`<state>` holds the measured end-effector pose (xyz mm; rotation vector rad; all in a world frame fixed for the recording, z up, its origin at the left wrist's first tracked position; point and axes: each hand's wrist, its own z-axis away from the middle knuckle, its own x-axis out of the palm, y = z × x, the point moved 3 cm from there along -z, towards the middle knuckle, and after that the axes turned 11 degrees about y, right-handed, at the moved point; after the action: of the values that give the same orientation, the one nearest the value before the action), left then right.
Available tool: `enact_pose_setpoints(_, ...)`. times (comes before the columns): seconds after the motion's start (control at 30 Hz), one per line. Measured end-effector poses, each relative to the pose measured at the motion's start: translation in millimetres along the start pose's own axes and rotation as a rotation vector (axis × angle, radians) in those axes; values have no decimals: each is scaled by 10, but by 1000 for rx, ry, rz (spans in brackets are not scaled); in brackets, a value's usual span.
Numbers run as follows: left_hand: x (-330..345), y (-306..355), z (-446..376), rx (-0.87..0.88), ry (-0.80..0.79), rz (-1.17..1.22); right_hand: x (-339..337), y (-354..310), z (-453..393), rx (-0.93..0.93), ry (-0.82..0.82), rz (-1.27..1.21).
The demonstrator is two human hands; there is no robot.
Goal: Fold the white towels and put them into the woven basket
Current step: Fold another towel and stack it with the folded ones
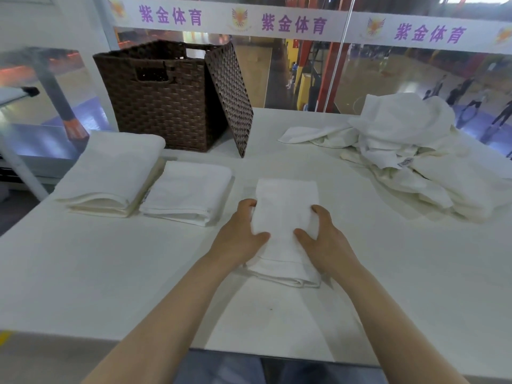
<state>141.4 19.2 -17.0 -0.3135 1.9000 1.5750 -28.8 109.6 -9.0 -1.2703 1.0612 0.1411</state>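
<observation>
Towel (286,217), folded narrow, lies on the worktop (110,286) w/ both hands clamped on its long sides. Left hand (239,239): thumb on top, fingers curled round the left edge. Right hand (322,239): same on the right edge, thumb on top. So each grip is closed round the folded towel, holding nothing else.

Step in hand, as I read it: lift this fold & carry it off. To do it well, keep thumbs pressing the layers flat, squeeze evenly from both sides so the stack doesn't sag or splay at the near end, where layer edges show loose. Lift level, not by one side.

Up & left of the left grip: two folded towels (188,192) side by side, touching or nearly so. Beyond them, woven basket (158,98) w/ its lid (230,98) leaning on its right side. Up & right of the right grip: pile of unfolded towels (415,151), well apart.

Hard to tell: basket interior is hidden by its front wall, so can't say if any towels are in it. Fingertips under the towel edges aren't visible. No. of towels in the pile unclear; its right part is cut off by the frame edge.
</observation>
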Motion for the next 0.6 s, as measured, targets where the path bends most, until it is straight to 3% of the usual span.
enact_pose_setpoints(0.37, -1425, 112, -344, 40, 376, 49, 190, -1510, -432, -390, 110, -183)
enact_pose_setpoints(0.6, -2228, -99, -611, -66, 484, -18, 740, -2176, -605, -359, -21, -461)
